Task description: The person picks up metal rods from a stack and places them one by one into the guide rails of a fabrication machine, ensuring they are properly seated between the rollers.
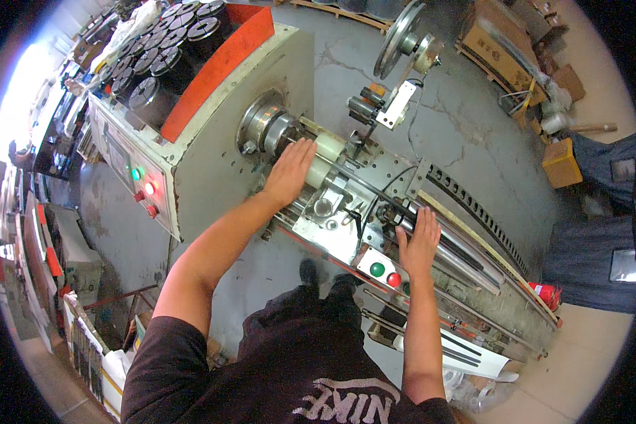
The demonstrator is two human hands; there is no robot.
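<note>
My left hand (291, 170) lies beside the chuck (281, 130) of a lathe-like machine, fingers straight and close together. Its fingertips reach a thin dark rod (353, 175) in front of a pale cylindrical roller (319, 172); its thumb is hidden. The rod slants from the chuck toward my right hand (419, 244). That hand rests with fingers stretched out and thumb apart over the end of a shiny metal tube (466, 266). Between the hands sits a metal carriage (332, 227) with a black lever.
Green and red buttons (385, 273) sit on a box near my right forearm. The headstock's control panel (136, 174) has lit buttons. Black spools (166, 60) stand on top. A handwheel (401, 39) rises behind the bed. Cartons (489, 44) stand far right.
</note>
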